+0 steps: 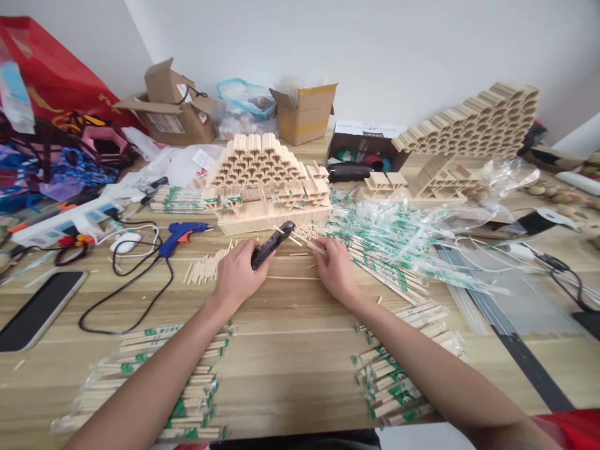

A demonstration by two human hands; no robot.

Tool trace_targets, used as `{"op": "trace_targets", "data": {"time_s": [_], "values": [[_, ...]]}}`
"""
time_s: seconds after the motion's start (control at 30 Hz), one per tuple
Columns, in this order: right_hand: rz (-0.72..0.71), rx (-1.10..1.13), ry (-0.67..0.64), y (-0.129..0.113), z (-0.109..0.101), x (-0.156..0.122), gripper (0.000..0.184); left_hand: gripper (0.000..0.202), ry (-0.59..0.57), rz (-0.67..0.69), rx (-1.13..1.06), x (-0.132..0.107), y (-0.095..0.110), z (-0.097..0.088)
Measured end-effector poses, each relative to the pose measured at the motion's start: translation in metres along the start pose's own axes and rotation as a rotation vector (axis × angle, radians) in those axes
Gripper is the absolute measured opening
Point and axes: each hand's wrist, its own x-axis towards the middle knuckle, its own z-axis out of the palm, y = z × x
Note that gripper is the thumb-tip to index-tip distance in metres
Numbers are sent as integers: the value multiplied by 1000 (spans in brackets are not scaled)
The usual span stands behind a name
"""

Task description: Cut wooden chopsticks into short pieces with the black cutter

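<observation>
My left hand (241, 270) is closed round a dark hand tool (268, 249), which looks like cutting pliers; its head points up and to the right. Thin wooden sticks (307, 242) are pinched in my right hand (335, 269), their far ends close to the tool's head. Whether the jaws touch a stick is too small to tell. Just beyond both hands stands a structure of glued wooden sticks (274, 219), with small cut pieces (307, 231) in front of it. A row of short stick lengths (206, 265) lies left of my left hand.
A blue glue gun (180, 237) with its black cord and a phone (42, 309) lie to the left. Wrapped chopsticks (192, 390) are piled under my left forearm, more (398, 369) under the right. Empty wrappers (398, 225) and a larger stick structure (482, 122) are at right.
</observation>
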Motion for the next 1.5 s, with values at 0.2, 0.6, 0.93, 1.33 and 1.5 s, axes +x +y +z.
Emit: {"op": "trace_targets", "data": {"time_s": [0.2,0.6,0.93,1.33,1.5], "values": [[-111,162,-17,-22,-13,-4,21,46,-161,44,73,-4,10,-2],[72,475,-88,-28,-6,-4,26,57,-287,47,138,-4,17,-4],[118,508,-89,-24,-2,-3,28,64,-340,27,149,-5,19,-3],[46,471,-129,-32,-16,4,33,61,-265,86,153,-7,18,-1],[59,484,-154,-31,-16,6,30,59,-263,98,142,-7,17,-2]]}}
